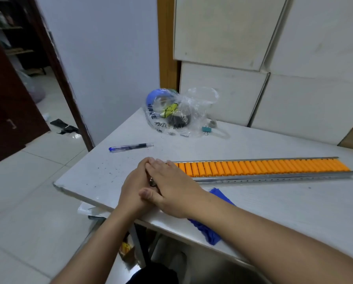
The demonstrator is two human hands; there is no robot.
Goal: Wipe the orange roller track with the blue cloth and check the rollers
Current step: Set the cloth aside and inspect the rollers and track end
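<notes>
Head view: both hands, left (133,187) and right (171,189), rest flat and spread at the left end of the orange roller track (263,168), holding nothing. Blue cloth (210,230) lies crumpled under the right forearm at the near bench (294,212) edge; it looks soft and light, best bunched in a fist.

Small back room used as a makeshift workshop/storeroom, not a proper shop floor.

White bench (274,203) pushed into a corner, surface speckled with dark grit. White cartons (229,31) stacked against the wall behind it. Odds and ends on the bench: clear plastic bag (177,113) holding tape rolls, a binder clip (206,129), a blue pen (130,147), an orange roller track (263,168) in a metal channel. Pale tiled floor (28,201), plain painted wall, dark wooden door (9,111) open onto another room with shelving and clutter on its floor.
</notes>
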